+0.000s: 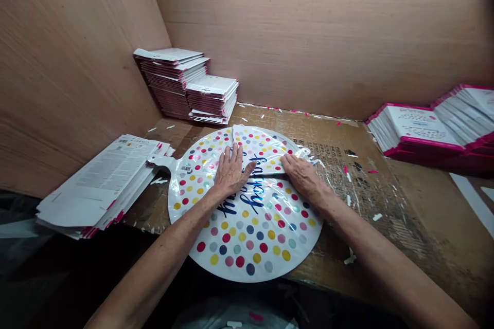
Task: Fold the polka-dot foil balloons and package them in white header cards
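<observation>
Dotted foil balloon (247,247) lies flat at the centre of the frame, beneath both hands, its neck (164,162) pointing left. A folded layer (264,145) covers part of its upper half, lower edge running roughly left to right; whether it is a separate piece cannot be told. The left hand (230,168) rests flat with thumb apart, over the layer's left part; the right hand (303,175), fingers bent, touches its right end, any pinch hidden. Counted: one round balloon, one folded layer, two hands, two adjoining upper-left card stacks (173,85), one left-side card stack (88,185), two adjoining right-side card stacks (420,126).
</observation>
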The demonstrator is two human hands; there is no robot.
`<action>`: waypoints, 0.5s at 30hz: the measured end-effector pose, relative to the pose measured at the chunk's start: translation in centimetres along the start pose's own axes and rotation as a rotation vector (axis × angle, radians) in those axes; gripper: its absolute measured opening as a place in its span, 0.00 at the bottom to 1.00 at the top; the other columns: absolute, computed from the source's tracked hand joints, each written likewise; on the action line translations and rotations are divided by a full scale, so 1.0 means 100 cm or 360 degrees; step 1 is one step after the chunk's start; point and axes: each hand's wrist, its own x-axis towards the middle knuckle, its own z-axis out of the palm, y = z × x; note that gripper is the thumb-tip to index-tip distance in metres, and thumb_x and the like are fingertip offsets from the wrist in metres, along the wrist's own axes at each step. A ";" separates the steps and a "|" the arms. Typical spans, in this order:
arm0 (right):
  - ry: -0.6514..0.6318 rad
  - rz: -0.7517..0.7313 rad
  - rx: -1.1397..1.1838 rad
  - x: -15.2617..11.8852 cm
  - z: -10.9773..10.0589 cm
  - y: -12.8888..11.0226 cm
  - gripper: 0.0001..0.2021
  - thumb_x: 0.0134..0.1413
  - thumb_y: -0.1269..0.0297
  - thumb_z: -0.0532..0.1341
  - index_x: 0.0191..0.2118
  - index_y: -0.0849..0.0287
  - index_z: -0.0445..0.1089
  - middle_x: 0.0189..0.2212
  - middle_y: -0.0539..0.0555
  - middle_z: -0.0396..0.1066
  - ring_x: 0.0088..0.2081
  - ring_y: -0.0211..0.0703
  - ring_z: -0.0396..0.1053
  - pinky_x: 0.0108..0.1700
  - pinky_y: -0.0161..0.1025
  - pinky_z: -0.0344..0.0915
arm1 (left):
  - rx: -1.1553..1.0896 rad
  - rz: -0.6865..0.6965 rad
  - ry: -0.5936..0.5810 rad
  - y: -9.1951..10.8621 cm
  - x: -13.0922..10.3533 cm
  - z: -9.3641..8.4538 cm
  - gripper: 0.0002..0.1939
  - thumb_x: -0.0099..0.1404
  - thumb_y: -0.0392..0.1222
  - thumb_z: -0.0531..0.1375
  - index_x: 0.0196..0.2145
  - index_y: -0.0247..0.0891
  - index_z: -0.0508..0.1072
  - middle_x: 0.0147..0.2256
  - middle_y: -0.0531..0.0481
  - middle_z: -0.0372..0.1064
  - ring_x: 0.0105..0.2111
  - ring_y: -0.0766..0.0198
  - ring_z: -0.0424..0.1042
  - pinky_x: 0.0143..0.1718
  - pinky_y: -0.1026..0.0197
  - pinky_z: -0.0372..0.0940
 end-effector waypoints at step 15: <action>0.0080 -0.0346 0.0911 -0.096 -0.032 -0.080 0.35 0.60 0.51 0.61 0.67 0.63 0.54 0.49 0.68 0.74 0.47 0.58 0.75 0.44 0.48 0.71 | -0.0274 0.0762 0.0360 0.015 -0.103 -0.023 0.19 0.69 0.36 0.52 0.56 0.34 0.69 0.63 0.35 0.60 0.66 0.51 0.56 0.63 0.47 0.59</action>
